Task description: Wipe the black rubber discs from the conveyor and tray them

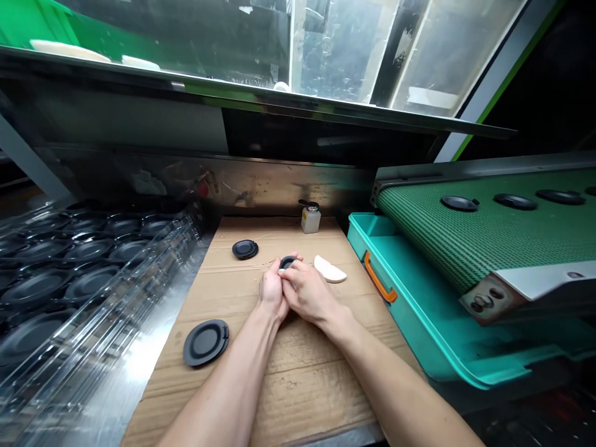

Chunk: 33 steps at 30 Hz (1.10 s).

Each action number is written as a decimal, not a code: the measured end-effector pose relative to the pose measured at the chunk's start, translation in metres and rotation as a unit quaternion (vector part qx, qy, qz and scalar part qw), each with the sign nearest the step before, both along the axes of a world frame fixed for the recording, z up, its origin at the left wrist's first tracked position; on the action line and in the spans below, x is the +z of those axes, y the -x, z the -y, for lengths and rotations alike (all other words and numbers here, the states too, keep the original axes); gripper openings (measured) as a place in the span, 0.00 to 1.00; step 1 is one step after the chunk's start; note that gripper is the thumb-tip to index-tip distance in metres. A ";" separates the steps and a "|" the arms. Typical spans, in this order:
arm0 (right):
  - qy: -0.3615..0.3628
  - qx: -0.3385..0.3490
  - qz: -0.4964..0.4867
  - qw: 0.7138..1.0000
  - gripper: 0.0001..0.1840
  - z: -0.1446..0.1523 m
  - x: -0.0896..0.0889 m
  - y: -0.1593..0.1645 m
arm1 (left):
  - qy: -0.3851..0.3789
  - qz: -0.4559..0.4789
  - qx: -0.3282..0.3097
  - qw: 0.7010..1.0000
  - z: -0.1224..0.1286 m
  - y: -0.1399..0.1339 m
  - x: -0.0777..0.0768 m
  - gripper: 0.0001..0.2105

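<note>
Both hands meet over the middle of the cardboard sheet, around a small round black plastic part with a raised rim. My left hand cups it from the left, fingers closed about it. From the right, my right hand presses bent fingers onto its near edge, where a bit of white shows at the fingertips. Part of the piece is hidden by the fingers. Just right of my right hand lies a white half-round pad. Similar black round parts lie on the cardboard, far left and near left.
A small bottle with a dark cap stands at the cardboard's back edge. At right, a green conveyor belt carrying several black parts overhangs a teal bin with an orange handle. Clear trays of black parts fill the left side.
</note>
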State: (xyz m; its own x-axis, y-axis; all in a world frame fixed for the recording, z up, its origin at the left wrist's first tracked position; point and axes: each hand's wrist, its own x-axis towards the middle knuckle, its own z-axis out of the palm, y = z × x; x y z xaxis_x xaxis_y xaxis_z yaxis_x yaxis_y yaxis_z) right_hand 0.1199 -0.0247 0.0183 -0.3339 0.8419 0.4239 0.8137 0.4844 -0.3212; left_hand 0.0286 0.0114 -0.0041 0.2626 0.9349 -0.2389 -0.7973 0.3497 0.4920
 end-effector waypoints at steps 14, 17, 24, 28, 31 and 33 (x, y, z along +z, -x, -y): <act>-0.034 -0.109 0.026 0.993 0.13 -0.002 -0.001 0.001 | -0.011 0.022 0.008 1.000 0.005 -0.002 0.005 0.16; -0.023 -0.152 0.034 0.987 0.14 -0.004 -0.001 0.000 | -0.013 0.025 0.019 0.999 0.006 -0.004 0.005 0.17; -0.037 -0.158 0.024 0.987 0.13 -0.002 0.000 0.002 | -0.027 -0.008 0.013 1.000 0.007 -0.006 0.006 0.14; -0.028 -0.192 0.038 0.980 0.13 -0.004 0.001 0.000 | -0.036 -0.011 0.014 0.999 0.003 -0.004 0.005 0.18; -0.032 -0.205 0.034 0.978 0.12 -0.003 0.002 -0.001 | -0.041 -0.016 0.002 0.999 0.005 -0.005 0.006 0.16; -0.039 -0.202 0.028 0.978 0.12 -0.003 0.003 -0.001 | -0.035 -0.025 0.001 0.999 0.007 -0.006 0.007 0.15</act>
State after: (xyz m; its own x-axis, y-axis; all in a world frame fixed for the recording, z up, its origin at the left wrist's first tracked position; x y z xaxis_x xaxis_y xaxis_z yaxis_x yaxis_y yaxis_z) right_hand 0.1212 -0.0218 0.0213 -0.0045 0.8761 0.4821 0.9589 0.1406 -0.2465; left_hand 0.0347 0.0042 0.0032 0.2508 0.9502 -0.1851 -0.7716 0.3117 0.5545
